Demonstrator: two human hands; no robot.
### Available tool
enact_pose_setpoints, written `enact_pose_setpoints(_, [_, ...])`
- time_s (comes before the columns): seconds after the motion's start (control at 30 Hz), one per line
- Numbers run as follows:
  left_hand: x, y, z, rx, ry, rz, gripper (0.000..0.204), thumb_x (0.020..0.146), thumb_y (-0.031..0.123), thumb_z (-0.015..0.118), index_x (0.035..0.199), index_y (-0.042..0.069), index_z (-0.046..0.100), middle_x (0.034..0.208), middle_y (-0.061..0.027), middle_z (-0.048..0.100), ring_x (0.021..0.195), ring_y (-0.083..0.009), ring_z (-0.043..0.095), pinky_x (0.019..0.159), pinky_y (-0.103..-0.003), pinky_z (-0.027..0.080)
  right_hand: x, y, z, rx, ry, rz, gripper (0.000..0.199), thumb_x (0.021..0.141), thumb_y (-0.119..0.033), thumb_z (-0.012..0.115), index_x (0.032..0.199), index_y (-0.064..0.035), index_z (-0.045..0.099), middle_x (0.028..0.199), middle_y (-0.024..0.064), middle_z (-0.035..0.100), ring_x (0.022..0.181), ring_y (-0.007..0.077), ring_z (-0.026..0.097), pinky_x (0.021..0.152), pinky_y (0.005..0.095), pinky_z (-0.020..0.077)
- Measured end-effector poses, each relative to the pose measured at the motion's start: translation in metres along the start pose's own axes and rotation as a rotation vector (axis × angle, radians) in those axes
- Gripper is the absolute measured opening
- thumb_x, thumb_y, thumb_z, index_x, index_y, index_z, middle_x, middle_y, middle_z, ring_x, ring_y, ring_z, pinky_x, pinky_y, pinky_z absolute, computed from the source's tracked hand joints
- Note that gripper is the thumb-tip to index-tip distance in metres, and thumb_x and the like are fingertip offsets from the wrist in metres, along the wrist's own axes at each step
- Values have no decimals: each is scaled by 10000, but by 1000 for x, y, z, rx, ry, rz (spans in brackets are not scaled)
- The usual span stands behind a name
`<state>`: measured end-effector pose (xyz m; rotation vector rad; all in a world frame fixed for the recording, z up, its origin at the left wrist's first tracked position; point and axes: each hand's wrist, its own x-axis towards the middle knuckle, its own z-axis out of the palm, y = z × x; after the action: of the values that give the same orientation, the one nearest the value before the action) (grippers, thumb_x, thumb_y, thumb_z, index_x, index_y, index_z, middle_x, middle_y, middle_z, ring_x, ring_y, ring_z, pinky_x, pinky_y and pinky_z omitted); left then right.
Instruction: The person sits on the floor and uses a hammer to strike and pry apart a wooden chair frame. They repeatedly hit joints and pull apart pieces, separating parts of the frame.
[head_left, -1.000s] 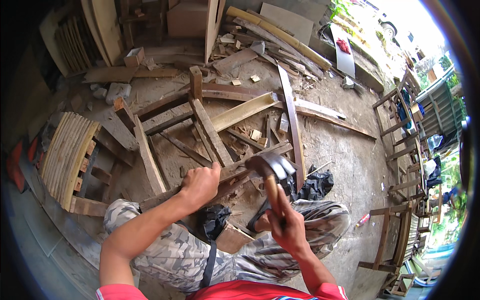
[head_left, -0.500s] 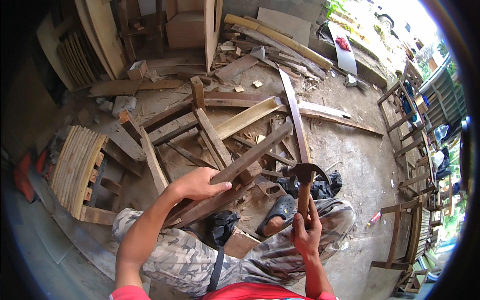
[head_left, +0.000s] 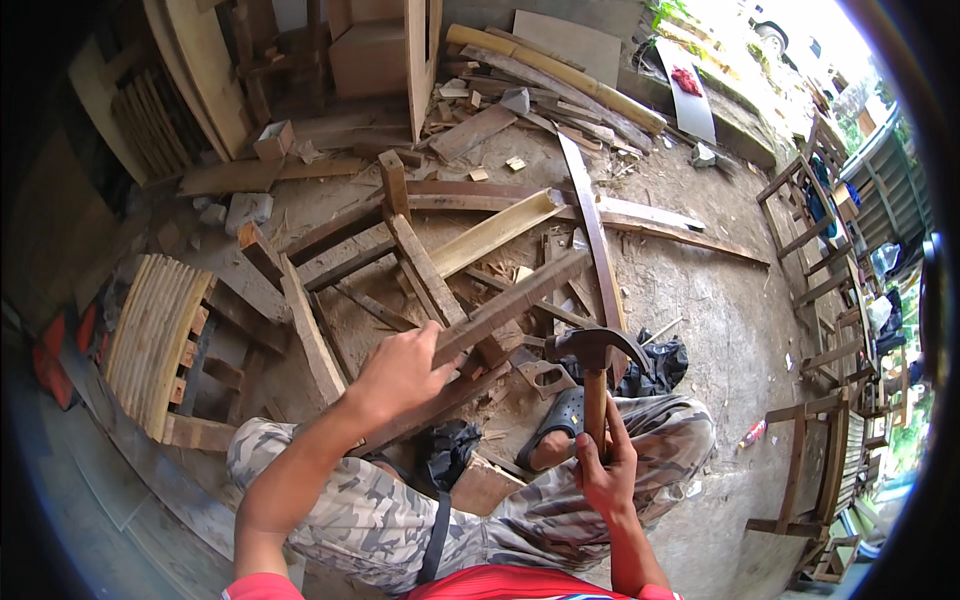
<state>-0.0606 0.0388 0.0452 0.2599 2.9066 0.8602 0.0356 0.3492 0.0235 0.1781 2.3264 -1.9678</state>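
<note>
Right hand [head_left: 607, 475], in the head view: fingers and thumb closed round the wooden handle of a claw hammer [head_left: 595, 405]. Held with the metal head beyond the fingers, blunt face to the left, claw curving down to the right. Left hand [head_left: 400, 378]: curled round the near end of a wooden bar [head_left: 515, 308], thumb along the near side. Slants away from that grip, forward and to the right, toward a long dark board [head_left: 593, 240]. Lies to the left of the right hand and farther forward, apart from the hammer as seen from above.

Just under the left hand, a brown plank [head_left: 432, 412]. Beyond it, a wooden frame [head_left: 428, 265] of posts and rails, with a pale channel-shaped length [head_left: 500, 235] just to the right. Near the hammer, a grey clog [head_left: 567, 412] on one foot, and black plastic [head_left: 665, 362] crumpled on the ground. Well to the left, a slatted wooden panel [head_left: 150, 345]; below both forearms, camouflage trousers [head_left: 370, 510].
</note>
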Motion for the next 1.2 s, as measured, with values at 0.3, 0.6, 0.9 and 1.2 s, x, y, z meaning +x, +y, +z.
enact_pose_setpoints(0.3, [-6,1,49,254,71,-15,472,910,384,701,1101,-20,551,1000,-209,677,953,-371,689,793,-481,560,-1,-10,16,134,-107,99,701,998,-104,650,1594,-73,283,850,39,660,491,40,507,427,213,407])
enact_pose_setpoints(0.6, [-3,-1,47,299,-34,-45,296,870,105,643,1103,-39,530,828,-238,706,738,-408,729,647,-496,595,10,-9,30,262,-25,-158,738,1012,-34,587,1622,-81,175,876,39,638,533,45,493,461,215,406])
enact_pose_setpoints(0.9, [-2,1,48,355,19,-22,188,904,30,581,1080,-35,563,847,-229,716,735,-348,750,597,-436,605,17,-25,32,-91,-31,-135,679,942,-10,643,1556,-8,351,937,86,676,752,101,603,685,257,511])
enact_pose_setpoints(1.2, [-2,0,51,379,22,-10,154,914,35,583,1055,-22,559,833,-220,715,723,-333,752,573,-411,604,47,-80,16,-584,-112,-473,678,885,-51,720,1498,14,438,1062,261,715,853,230,741,751,323,555])
